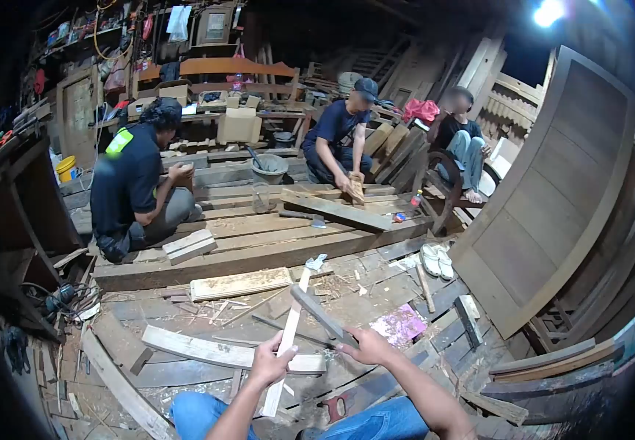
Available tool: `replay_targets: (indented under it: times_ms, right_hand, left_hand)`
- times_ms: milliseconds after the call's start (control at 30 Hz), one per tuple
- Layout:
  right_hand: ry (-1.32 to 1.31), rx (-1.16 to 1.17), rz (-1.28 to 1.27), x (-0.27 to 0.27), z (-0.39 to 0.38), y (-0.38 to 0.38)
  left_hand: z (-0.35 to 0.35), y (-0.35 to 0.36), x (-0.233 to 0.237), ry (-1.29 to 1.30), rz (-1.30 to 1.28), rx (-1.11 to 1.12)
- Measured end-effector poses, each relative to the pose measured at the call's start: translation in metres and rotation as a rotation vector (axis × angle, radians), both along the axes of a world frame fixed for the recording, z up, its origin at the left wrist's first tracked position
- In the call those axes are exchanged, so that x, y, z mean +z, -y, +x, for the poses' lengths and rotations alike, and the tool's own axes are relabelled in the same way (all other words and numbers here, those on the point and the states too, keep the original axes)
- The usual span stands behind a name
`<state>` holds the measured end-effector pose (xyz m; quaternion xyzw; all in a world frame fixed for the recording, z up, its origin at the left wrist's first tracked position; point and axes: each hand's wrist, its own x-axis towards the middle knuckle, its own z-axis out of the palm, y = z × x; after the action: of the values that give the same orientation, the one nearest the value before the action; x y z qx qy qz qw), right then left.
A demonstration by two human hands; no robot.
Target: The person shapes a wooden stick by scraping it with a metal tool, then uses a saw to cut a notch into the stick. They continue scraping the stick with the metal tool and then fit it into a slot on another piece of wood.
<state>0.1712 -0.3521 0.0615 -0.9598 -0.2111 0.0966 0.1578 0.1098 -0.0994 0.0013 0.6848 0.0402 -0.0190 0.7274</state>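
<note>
My left hand (272, 364) is closed around a long pale wooden strip (289, 334), which slants up and away from me, with its lower end below the hand. In my right hand (367, 346) is a flat, grey, blade-like tool (319, 314); its far end lies across the strip, and whether it touches cannot be made out. The fingers wrap its near end, hiding the grip. A curved pale wooden piece (222, 350) lies on the floor behind my left hand. Between my knees rests a handsaw with a reddish handle (334, 408).
Three people (137, 176) (339, 136) (464, 143) sit or crouch ahead, around a low platform of beams (258, 257). A big panelled door (552, 198) leans at right. Wood shavings, offcuts, a pink sheet (399, 325) and white shoes (437, 261) lie on the floor.
</note>
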Motion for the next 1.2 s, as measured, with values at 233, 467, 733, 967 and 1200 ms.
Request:
replay_targets:
  times_ms: [233, 467, 733, 967, 1200]
  right_hand:
    - [0.047, 0.038, 0.025, -0.005, 0.0, 0.011]
    - [0.056, 0.011, 0.054, -0.005, -0.003, 0.012]
    - [0.142, -0.172, 0.013, -0.004, 0.004, 0.017]
    - [0.108, -0.177, 0.037, -0.005, 0.002, 0.011]
    - [0.098, -0.14, 0.104, -0.003, 0.002, 0.006]
  left_hand:
    - [0.003, 0.01, -0.006, -0.015, -0.024, -0.021]
    - [0.001, 0.017, -0.015, -0.04, 0.005, -0.021]
    - [-0.003, 0.019, -0.007, -0.02, -0.001, -0.066]
    - [-0.003, 0.019, -0.012, -0.012, -0.023, -0.061]
    - [-0.002, 0.017, -0.013, -0.05, -0.059, -0.009]
